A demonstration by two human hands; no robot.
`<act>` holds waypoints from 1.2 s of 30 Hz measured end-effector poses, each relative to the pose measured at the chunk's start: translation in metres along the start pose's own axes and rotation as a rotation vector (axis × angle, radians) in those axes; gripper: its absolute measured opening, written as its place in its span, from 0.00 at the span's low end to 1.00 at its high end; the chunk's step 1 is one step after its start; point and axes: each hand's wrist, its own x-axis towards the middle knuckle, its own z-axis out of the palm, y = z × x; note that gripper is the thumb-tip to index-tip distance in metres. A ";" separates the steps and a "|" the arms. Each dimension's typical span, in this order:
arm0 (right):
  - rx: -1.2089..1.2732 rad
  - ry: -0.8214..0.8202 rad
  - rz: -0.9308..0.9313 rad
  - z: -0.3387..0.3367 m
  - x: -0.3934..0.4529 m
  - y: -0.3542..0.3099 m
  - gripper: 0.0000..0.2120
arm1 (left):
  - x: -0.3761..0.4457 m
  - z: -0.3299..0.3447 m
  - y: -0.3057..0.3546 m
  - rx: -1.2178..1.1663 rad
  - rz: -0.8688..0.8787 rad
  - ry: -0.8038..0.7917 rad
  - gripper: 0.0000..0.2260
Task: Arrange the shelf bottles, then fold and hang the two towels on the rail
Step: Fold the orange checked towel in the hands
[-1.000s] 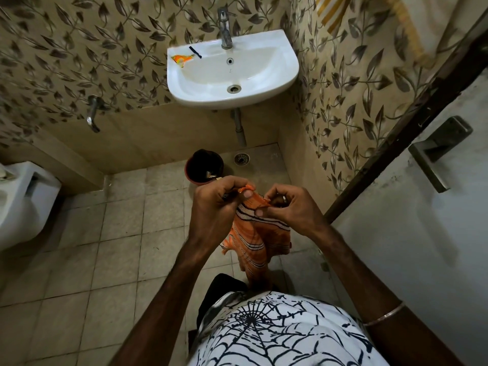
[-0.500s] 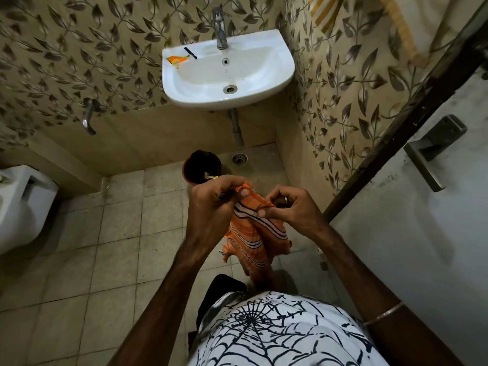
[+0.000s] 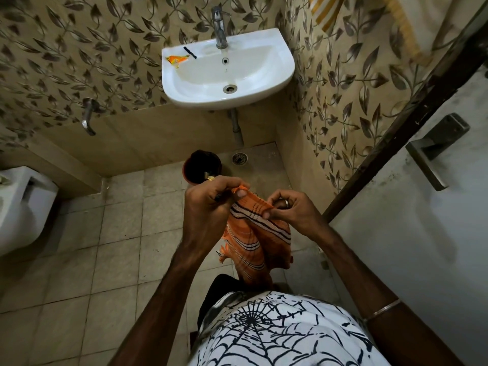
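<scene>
Both hands have drifted slightly apart along the cloth's top edge since a second ago, and the whole scene sits a little further left in the frame as the head has turned; otherwise the grip is unchanged.

Head view: the left hand (image 3: 211,204) is curled into a near fist, pinching one upper corner of the orange cotton towel with black and white stripes (image 3: 254,239) between thumb and forefinger. The right hand (image 3: 289,210) has its fingers bent inward, thumb and fingertips pinching the same top edge a short way along; a ring shows on one finger and a thin metal bangle (image 3: 381,309) circles that forearm. The towel hangs bunched and loosely draped below both hands, in front of the person's white shirt printed with black spider webs (image 3: 277,331), above the beige tiled floor (image 3: 79,260).

Beyond the hands, a dark round bin with a reddish rim (image 3: 202,169) stands on the floor near a floor drain (image 3: 239,158). A white ceramic washbasin (image 3: 227,72) is fixed to the leaf-patterned wall, with a chrome tap (image 3: 219,27) at its back and an orange sachet (image 3: 176,59) on its rim. Part of a white toilet (image 3: 21,204) shows at the left. At top right hangs a pale towel with yellow stripes (image 3: 324,11), partly out of frame, beside a grey door with a metal handle (image 3: 433,151).
</scene>
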 end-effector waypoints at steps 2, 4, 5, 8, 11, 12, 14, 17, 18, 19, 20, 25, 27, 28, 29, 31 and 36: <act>-0.028 0.054 -0.020 0.001 0.002 0.001 0.15 | 0.000 -0.002 -0.001 0.002 0.003 0.009 0.11; -0.042 0.075 -0.026 0.003 0.003 0.000 0.15 | -0.001 -0.003 -0.001 0.006 0.008 0.018 0.10; -0.048 0.069 -0.024 0.003 0.004 -0.001 0.15 | -0.002 -0.004 -0.001 0.007 0.007 0.023 0.10; -0.076 0.027 0.009 0.004 0.004 -0.003 0.14 | -0.004 -0.005 -0.005 0.000 -0.006 0.045 0.07; -0.100 0.027 0.039 0.004 0.005 -0.004 0.14 | -0.007 -0.005 -0.005 -0.049 -0.054 0.052 0.06; -0.120 0.031 0.041 0.005 0.005 -0.005 0.13 | -0.007 -0.004 -0.003 -0.087 -0.108 0.055 0.08; -0.150 0.045 0.038 0.008 0.005 -0.010 0.10 | -0.007 -0.001 -0.001 -0.245 -0.311 0.101 0.11; -0.175 0.072 -0.006 0.016 0.002 -0.017 0.11 | -0.001 0.002 0.002 -0.511 -0.568 0.202 0.14; -0.189 0.081 -0.027 0.018 0.001 -0.020 0.12 | 0.002 0.004 0.003 -0.559 -0.596 0.222 0.14; -0.205 0.086 -0.047 0.021 0.000 -0.022 0.12 | 0.004 0.007 0.006 -0.557 -0.598 0.234 0.13; -0.221 0.085 -0.065 0.024 -0.001 -0.024 0.12 | 0.004 0.009 0.008 -0.487 -0.561 0.235 0.10; -0.288 0.084 -0.137 0.024 -0.003 -0.030 0.08 | 0.005 0.008 0.000 0.212 -0.294 -0.207 0.24; -0.294 0.084 -0.156 0.022 -0.002 -0.031 0.06 | 0.010 0.005 0.000 0.395 -0.287 -0.428 0.31; -0.292 0.084 -0.157 0.021 -0.002 -0.032 0.06 | 0.013 0.004 0.001 0.469 -0.279 -0.514 0.30; -0.286 0.083 -0.155 0.021 -0.002 -0.032 0.05 | 0.015 0.004 0.002 0.514 -0.271 -0.567 0.26; -0.268 0.057 -0.147 0.019 -0.003 -0.032 0.06 | 0.017 0.002 0.004 0.536 -0.261 -0.602 0.17; -0.130 -0.129 -0.060 0.009 -0.004 -0.027 0.13 | 0.015 -0.002 0.011 0.493 -0.198 -0.520 0.09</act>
